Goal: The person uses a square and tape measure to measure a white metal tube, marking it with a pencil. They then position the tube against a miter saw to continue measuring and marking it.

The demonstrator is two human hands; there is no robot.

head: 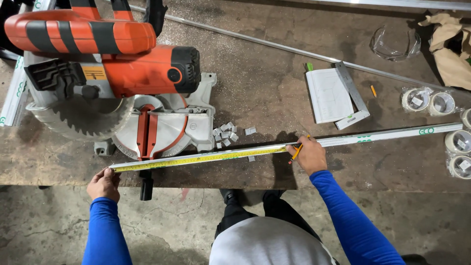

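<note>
My left hand (104, 184) pinches the tape measure (196, 158) end; right hand (309, 154) grips a pencil (297, 151). I keep the tape taut along the strip (387, 135) beyond my fingers.

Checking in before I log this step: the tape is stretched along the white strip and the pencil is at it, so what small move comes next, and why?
Probably press the pencil tip down and tick the white strip. The left hand pins the yellow tape measure at the strip's end, and the right hand holds the pencil at the tape's far end.
</note>
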